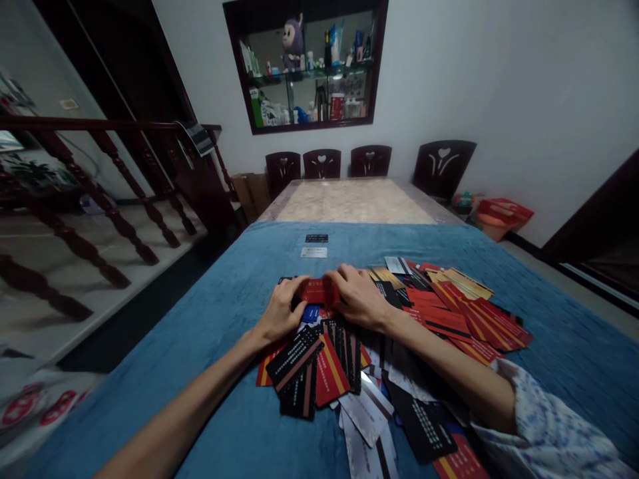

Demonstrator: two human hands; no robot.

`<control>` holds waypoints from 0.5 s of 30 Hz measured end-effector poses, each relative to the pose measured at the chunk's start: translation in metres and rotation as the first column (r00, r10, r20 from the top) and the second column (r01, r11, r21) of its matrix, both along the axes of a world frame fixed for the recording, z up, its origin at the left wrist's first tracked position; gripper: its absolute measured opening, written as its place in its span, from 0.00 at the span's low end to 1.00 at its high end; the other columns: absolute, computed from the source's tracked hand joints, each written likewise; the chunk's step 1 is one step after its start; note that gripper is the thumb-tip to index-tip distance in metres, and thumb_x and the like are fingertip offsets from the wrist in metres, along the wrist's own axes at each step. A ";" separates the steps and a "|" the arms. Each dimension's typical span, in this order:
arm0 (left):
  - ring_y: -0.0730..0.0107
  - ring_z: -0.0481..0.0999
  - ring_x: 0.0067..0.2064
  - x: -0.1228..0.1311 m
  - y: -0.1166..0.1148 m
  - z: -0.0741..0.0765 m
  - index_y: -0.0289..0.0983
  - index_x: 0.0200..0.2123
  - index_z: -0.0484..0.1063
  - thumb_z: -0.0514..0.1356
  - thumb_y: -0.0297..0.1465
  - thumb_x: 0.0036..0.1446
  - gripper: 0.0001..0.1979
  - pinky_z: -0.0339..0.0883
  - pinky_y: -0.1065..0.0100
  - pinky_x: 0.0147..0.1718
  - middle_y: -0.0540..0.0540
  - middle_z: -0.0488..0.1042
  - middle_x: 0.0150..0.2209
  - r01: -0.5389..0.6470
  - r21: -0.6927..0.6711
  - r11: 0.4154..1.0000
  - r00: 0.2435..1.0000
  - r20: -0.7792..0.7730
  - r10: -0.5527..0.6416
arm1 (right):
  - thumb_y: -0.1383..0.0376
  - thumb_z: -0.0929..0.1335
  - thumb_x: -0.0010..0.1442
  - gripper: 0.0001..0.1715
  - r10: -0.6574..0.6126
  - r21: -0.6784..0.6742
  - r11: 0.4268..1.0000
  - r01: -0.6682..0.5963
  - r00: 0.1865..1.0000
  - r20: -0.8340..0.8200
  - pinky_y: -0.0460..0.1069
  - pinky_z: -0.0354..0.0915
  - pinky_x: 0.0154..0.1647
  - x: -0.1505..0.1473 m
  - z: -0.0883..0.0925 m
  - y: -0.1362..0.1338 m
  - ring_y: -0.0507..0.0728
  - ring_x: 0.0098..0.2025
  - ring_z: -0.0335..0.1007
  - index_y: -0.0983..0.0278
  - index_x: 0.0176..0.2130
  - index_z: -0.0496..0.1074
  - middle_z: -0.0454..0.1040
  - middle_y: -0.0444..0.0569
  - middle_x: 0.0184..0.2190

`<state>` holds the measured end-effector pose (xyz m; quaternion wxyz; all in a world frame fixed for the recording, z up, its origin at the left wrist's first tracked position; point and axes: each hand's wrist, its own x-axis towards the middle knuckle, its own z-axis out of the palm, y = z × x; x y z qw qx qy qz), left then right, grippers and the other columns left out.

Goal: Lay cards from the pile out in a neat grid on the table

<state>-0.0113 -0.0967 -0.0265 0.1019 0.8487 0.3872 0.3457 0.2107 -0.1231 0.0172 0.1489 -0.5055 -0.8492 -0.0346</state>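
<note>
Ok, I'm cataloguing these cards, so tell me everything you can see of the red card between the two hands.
The red card is a thin, flat rectangle, plastic by its look, with faint pale print too small to read. It lies lengthwise left to right, roughly level, at the far edge of the card pile on the blue cloth. The left hand grips its left end and the right hand covers its right end, so only the middle shows.
</note>
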 end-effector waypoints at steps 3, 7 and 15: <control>0.59 0.71 0.49 -0.001 0.000 0.002 0.38 0.59 0.63 0.59 0.22 0.55 0.28 0.66 0.54 0.51 0.41 0.73 0.49 0.011 -0.003 1.000 1.000 -0.010 -0.011 | 0.65 0.70 0.57 0.25 -0.003 0.015 1.000 0.002 1.000 0.004 0.55 0.56 0.46 0.000 0.001 -0.001 0.64 0.51 0.61 0.64 0.54 0.67 0.68 0.58 0.47; 0.57 0.70 0.51 -0.002 0.000 0.004 0.38 0.60 0.62 0.59 0.23 0.54 0.29 0.65 0.53 0.52 0.40 0.72 0.50 0.010 0.001 1.000 0.999 -0.039 -0.009 | 0.64 0.69 0.58 0.24 0.007 0.056 0.998 -0.007 1.000 0.009 0.55 0.57 0.45 0.002 0.001 0.001 0.65 0.51 0.59 0.63 0.55 0.68 0.68 0.59 0.49; 0.54 0.68 0.52 -0.005 0.002 0.011 0.38 0.61 0.61 0.60 0.25 0.56 0.29 0.63 0.49 0.52 0.39 0.72 0.52 0.031 0.006 1.000 0.996 -0.083 -0.030 | 0.63 0.70 0.57 0.27 0.021 0.075 0.997 -0.021 1.000 -0.002 0.55 0.59 0.45 0.005 0.000 0.004 0.65 0.51 0.58 0.64 0.56 0.67 0.68 0.58 0.52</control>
